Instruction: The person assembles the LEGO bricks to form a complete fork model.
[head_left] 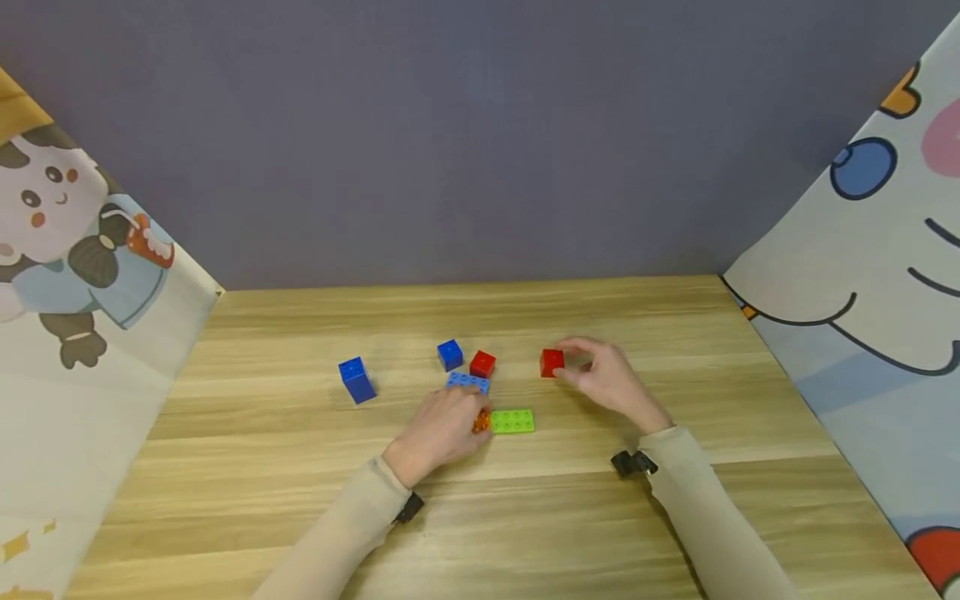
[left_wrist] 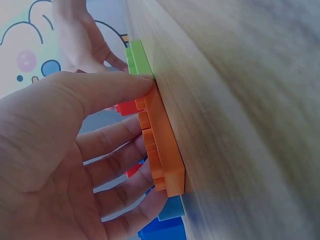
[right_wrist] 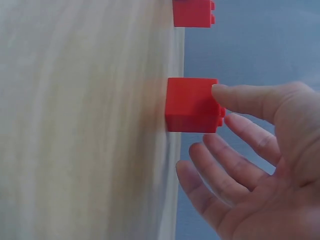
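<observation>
My left hand is bent over an orange brick, which is mostly hidden beneath it in the head view. In the left wrist view, its thumb presses the orange brick's near side, with the fingers curled behind the studs. A flat lime-green brick lies against the orange one's right end. My right hand pinches a red brick at its right edge between thumb and index finger; the other fingers spread loosely. This red brick stands on the table, studs up.
Beyond my left hand lie a light blue brick, a second red brick and a small dark blue brick. A taller dark blue brick stands farther left. A grey wall rises behind the wooden table, with printed panels at both sides.
</observation>
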